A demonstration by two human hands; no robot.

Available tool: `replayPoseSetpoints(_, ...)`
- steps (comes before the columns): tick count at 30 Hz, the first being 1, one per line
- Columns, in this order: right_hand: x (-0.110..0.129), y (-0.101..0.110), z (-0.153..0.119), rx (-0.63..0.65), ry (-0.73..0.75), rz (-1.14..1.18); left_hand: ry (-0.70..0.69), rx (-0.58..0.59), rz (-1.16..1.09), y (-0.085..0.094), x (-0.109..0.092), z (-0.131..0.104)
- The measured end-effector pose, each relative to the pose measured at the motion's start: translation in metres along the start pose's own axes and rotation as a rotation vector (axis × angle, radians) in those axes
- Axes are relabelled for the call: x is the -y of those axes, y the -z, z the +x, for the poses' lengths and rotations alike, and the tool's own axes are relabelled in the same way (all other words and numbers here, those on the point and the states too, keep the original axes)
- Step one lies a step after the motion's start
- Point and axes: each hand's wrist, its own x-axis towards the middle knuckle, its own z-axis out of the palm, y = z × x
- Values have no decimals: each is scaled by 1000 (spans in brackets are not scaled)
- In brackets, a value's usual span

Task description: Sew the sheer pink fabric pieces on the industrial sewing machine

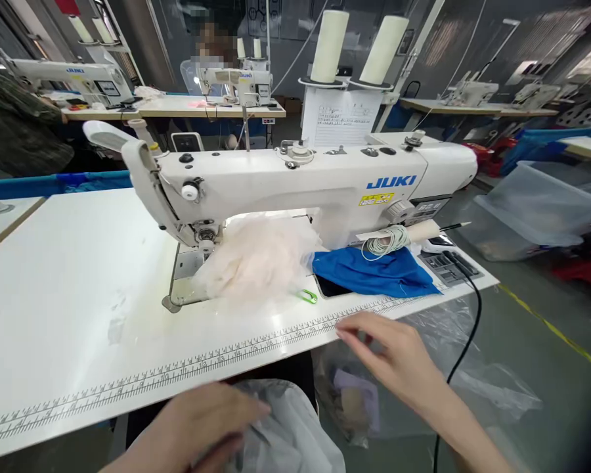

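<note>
My left hand [204, 420], smeared by motion, hovers low in front of the table over grey cloth [290, 427] at my lap. Its fingers stretch forward with the thumb apart, and no object shows in it. By the front edge is my right hand [396, 345], thumb and forefinger tips together above the printed ruler [256, 348]. Whatever those tips may hold is too small to make out. Pale, sheer, bunched fabric [261, 256] lies under the arm of the white sewing machine [295, 177]. A green clip or pin [308, 297] rests at its near right edge.
Blue cloth [374, 270] and a bundle of pale cord [387, 242] lie at the machine's right base. A black cable [473, 328] hangs over the table's right end. Clear plastic bins [536, 203] stand on the floor. Behind, a person [211, 46] sits at another machine.
</note>
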Motion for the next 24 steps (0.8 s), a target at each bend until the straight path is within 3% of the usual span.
replayPoseSetpoints(2, 19, -14, 27, -180, 78, -206, -101, -177, 174, 22, 0, 8)
replayPoseSetpoints(5, 29, -39, 52, -238, 141, -467, -229, -273, 398, 41, 5, 23)
replayPoseSetpoints(8, 31, -50, 51, -274, 150, -577, -324, -280, 516, 50, 10, 29)
replayPoseSetpoints(11, 29, -45, 31, -296, 132, -619, -347, -333, 559, 59, 17, 25)
replayPoseSetpoints(18, 14, -5, -16, -307, 24, -520, -188, -548, 656, 82, 44, -7)
replayPoseSetpoints(21, 40, -6, -9, -248, 173, -381, -100, -684, 667, 91, 56, -24)
replayPoseSetpoints(24, 91, -41, 23, -83, 395, -168, 84, -869, 642, 101, 67, -42)
